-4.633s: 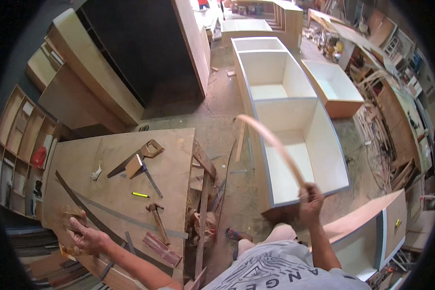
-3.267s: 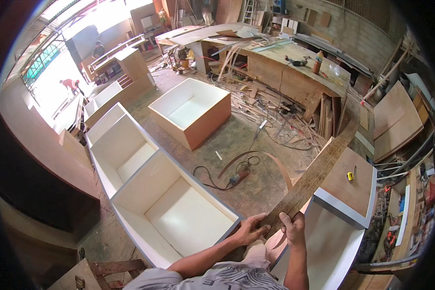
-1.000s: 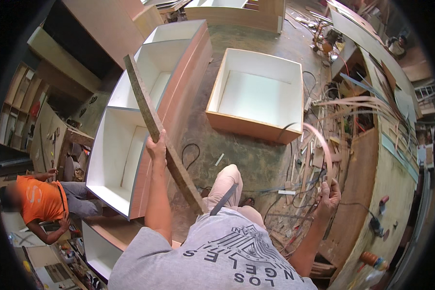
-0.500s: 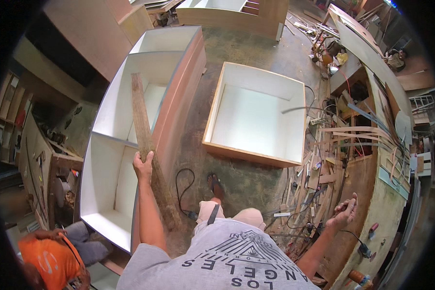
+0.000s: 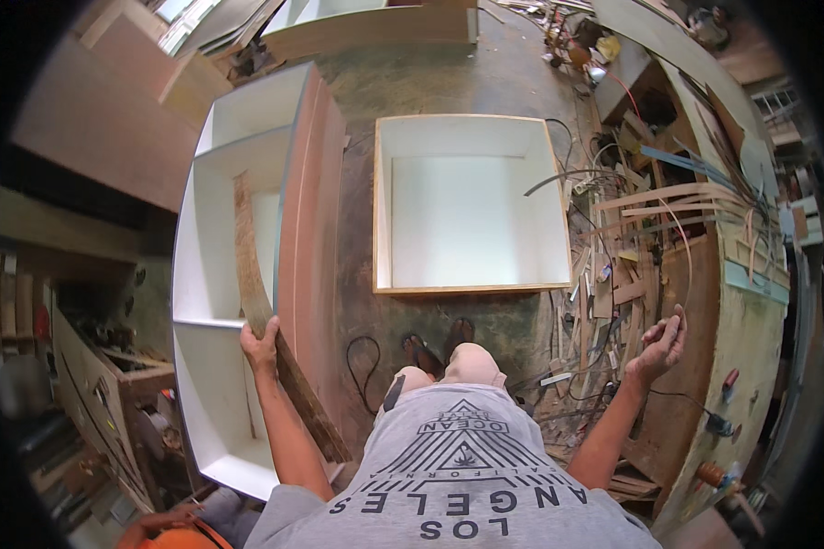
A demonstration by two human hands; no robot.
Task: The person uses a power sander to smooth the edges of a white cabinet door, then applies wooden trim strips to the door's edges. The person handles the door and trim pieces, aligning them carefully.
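Observation:
My left hand [image 5: 262, 349] is closed around a long, rough wooden plank [image 5: 254, 265]. The plank slants from beside my left forearm up across the side edge of a long cabinet carcass [image 5: 309, 192], which has white inner compartments and pinkish-brown sides. Out to the right, my right hand [image 5: 657, 350] is held up with its fingers curled together; whatever they may hold is too small or hidden to make out. Ahead of me on the floor lies an open, white-lined box [image 5: 476, 224] with light wooden edges, and neither hand touches it.
Wood offcuts [image 5: 624, 293] and cables litter the floor at right, beside a long workbench [image 5: 751, 329] with thin strips sticking out. A black cable [image 5: 364, 366] loops near my feet. Someone in orange [image 5: 178, 538] is at the lower left. Another cabinet [image 5: 375, 26] stands at the back.
My view has turned left and I stand nearer the box, both feet now showing. The plank stays in my left hand; my right hand remains raised with curled fingers.

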